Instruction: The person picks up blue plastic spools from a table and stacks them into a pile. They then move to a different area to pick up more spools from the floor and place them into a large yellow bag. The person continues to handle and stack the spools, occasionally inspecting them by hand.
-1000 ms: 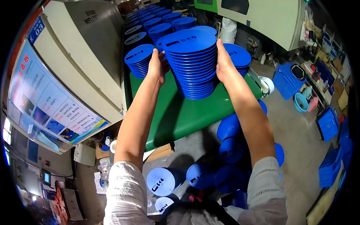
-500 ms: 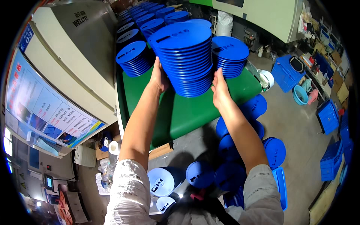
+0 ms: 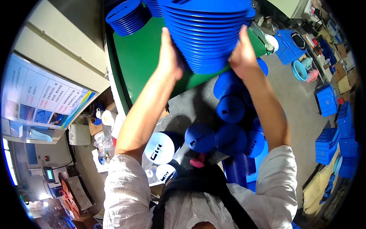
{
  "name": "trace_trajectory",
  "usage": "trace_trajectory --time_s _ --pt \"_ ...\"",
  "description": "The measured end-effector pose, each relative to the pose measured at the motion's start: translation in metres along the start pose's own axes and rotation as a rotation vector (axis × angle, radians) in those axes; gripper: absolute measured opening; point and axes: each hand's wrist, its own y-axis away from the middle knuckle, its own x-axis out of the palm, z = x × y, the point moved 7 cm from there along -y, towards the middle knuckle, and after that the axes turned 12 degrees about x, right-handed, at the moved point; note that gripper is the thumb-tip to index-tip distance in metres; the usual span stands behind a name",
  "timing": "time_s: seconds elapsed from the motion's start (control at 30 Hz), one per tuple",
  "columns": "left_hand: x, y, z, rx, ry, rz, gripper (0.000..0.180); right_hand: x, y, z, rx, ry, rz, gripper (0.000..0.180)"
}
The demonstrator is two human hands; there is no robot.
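A tall stack of round blue plastic lids (image 3: 207,40) is held up in front of me, wide on top and narrowing downward. My left hand (image 3: 170,57) presses its left side with the palm and straight fingers. From the opposite side, my right hand (image 3: 243,53) clamps it the same way. Behind and below the stack lies a green conveyor belt (image 3: 137,57). Another stack of blue lids (image 3: 126,18), with cut-out holes in its top, stands on the belt's far left. The top of the held stack runs out of the picture.
Several more blue lid stacks (image 3: 230,109) stand below the belt, with a pale glaring lid (image 3: 160,148) beside them. A machine with a printed board (image 3: 42,95) is at the left. On the right are blue crates (image 3: 326,101) and a light blue basin (image 3: 299,70).
The stack has come closer to me, off the belt, and looks larger. Both my hands moved with it, still gripping its sides. My view has tilted down toward my body.
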Motion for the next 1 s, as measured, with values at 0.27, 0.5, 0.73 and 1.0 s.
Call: trace_trajectory --time_s 0.27,0.5,0.73,1.0 --pt "0.058 0.105 0.020 0.013 0.176 0.116 0.072 -0.019 0.152 0.032 0.029 -0.012 -0.372 0.062" --pt "0.049 0.171 0.091 -0.072 0.245 0.113 0.060 -0.086 0.257 -0.024 0.041 0.103 -0.534 0.056" --pt "-0.057 0.228 0.162 -0.220 0.315 -0.024 0.056 -0.121 0.261 -0.153 0.131 0.030 -0.432 0.040" --pt "-0.175 0.234 0.225 -0.310 0.243 -0.287 0.047 -0.137 0.201 -0.283 0.209 -0.709 -0.148 0.042"
